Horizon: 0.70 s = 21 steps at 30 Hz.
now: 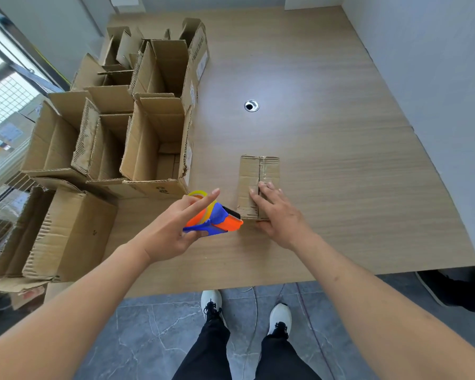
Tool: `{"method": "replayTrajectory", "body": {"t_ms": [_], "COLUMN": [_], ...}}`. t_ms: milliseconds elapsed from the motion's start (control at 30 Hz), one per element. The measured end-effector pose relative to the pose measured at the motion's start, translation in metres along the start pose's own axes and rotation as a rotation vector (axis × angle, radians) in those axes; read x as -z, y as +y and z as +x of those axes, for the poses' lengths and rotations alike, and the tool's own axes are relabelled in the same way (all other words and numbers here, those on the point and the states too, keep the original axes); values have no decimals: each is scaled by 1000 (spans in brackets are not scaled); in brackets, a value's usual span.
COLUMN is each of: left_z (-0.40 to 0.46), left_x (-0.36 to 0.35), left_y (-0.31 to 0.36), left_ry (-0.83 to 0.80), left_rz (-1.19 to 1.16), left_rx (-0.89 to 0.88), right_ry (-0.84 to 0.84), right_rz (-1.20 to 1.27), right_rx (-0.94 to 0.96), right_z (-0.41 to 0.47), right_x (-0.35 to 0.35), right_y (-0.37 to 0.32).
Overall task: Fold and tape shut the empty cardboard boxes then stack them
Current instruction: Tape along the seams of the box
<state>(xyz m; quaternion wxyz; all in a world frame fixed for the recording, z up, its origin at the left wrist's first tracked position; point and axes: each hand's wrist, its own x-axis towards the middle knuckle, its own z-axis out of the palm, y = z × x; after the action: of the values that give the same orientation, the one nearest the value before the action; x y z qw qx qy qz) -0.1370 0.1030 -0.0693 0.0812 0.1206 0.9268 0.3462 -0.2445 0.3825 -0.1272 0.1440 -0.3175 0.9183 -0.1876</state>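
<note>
Open, empty cardboard boxes (148, 138) crowd the left side of the wooden table (340, 160). Just right of them the left hand (173, 231) grips a blue-and-orange tape dispenser (217, 218), forefinger stretched out straight over its yellow roll. Further right, the right hand (277, 212) rests with spread, nearly straight fingers on the near end of a small closed box (255, 174), the dispenser's nose just beside that box's near left corner.

Both bare forearms reach forward over the table (327, 160). Left hand (173, 231) grips the tape dispenser (217, 219) from its left, index finger straight and pointing up-right, lower fingers curled under the handle. Right hand (277, 212) lies palm down right of the dispenser, fingers flat and spread on the small box (258, 174), thumb at its near edge.
</note>
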Motion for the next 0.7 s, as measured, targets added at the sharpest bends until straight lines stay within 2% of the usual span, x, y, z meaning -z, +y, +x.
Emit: {"method": "replayTrajectory", "body": {"t_ms": [67, 167, 267, 367, 467, 567, 700], "left_z": [1, 1, 2, 4, 6, 6, 6], "left_x": [0, 2, 3, 5, 7, 9, 10], "left_y": [7, 21, 30, 35, 37, 40, 44], "left_ry": [16, 63, 83, 64, 60, 49, -5], "left_rz": [6, 0, 8, 15, 30, 55, 90], "left_rx": [-21, -28, -62, -108, -140, -141, -114], "right_ry": [-15, 80, -43, -107, -103, -58, 56], "right_rz": [220, 682, 982, 986, 953, 996, 873], "right_rx": [3, -49, -80, -58, -29, -39, 14], "right_z": [0, -6, -11, -13, -13, -15, -20], "right_x": [14, 39, 60, 68, 68, 70, 69], "right_y": [-1, -15, -33, -38, -38, -37, -39]}}
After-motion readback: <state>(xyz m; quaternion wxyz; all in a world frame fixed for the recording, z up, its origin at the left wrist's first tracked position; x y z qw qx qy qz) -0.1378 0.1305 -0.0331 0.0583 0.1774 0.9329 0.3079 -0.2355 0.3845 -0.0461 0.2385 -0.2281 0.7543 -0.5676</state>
